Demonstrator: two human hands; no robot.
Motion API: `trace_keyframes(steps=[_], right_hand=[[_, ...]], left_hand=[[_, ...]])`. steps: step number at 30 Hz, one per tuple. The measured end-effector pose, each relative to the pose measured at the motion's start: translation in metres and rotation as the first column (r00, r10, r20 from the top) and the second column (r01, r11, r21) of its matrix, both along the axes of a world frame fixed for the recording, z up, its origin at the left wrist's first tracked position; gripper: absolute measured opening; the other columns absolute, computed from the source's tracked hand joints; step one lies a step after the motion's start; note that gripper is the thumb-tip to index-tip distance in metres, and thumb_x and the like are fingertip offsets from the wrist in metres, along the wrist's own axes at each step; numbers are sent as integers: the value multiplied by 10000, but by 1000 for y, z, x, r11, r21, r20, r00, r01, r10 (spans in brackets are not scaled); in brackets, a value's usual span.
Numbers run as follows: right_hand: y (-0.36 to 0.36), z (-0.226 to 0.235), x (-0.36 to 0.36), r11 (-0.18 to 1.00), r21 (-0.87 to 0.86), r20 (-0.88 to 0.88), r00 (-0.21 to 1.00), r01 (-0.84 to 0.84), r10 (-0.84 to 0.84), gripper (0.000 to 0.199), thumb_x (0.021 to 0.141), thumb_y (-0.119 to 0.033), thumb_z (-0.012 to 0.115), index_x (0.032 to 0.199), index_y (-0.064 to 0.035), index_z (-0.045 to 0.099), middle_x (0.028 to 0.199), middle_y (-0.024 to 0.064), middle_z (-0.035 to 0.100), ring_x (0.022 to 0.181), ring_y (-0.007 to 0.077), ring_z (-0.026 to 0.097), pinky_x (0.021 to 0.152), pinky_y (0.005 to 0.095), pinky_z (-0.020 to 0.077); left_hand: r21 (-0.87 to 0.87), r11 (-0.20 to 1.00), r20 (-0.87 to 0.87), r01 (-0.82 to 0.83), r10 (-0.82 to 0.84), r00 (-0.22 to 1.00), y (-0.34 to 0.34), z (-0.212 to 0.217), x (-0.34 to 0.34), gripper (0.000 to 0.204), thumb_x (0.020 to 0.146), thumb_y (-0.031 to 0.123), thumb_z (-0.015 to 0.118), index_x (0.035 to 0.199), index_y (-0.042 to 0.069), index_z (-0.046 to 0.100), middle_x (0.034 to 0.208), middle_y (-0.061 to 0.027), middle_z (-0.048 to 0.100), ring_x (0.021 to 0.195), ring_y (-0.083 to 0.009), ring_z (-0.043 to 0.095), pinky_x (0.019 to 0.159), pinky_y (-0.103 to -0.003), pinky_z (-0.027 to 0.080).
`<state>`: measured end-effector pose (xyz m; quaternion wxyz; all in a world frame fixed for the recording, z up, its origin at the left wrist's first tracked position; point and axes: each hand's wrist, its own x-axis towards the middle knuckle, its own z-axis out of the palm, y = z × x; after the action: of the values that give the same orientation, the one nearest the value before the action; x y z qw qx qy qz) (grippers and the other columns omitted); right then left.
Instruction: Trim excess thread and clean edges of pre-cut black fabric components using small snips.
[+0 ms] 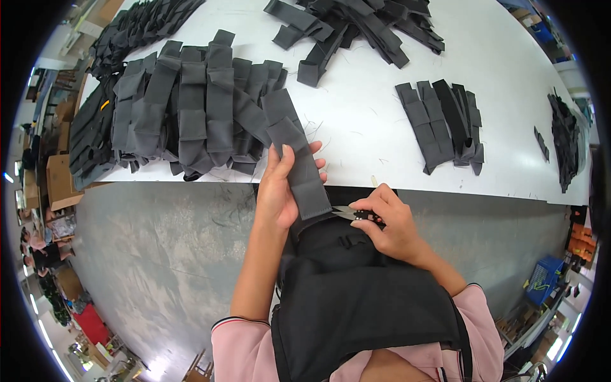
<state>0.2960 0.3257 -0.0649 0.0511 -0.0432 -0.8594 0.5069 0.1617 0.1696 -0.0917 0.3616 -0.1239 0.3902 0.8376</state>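
My left hand grips a long dark grey fabric piece by its lower part; the piece runs up over the front edge of the white table. My right hand holds small thread snips, their metal blades pointing left at the fabric's lower end. Both hands are just in front of the table edge, above a black apron on my lap.
A large heap of similar grey fabric pieces lies at the table's left. A smaller fanned stack sits to the right, another dark pile at the back, and black scraps at the far right. Grey floor lies below.
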Motion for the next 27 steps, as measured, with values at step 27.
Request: trace_keyframes(steps=[27], right_hand=[[-12, 15, -15, 965, 167, -35, 977, -203, 211, 229, 705, -91, 709, 895, -69, 583, 820, 60, 488, 582, 222, 535, 488, 309, 417]], left_hand=[[36, 999, -6, -21, 21, 1000, 5, 13, 5, 340, 964, 255, 445, 1255, 136, 315, 1121, -148, 572, 873, -219, 606, 696, -372, 543]])
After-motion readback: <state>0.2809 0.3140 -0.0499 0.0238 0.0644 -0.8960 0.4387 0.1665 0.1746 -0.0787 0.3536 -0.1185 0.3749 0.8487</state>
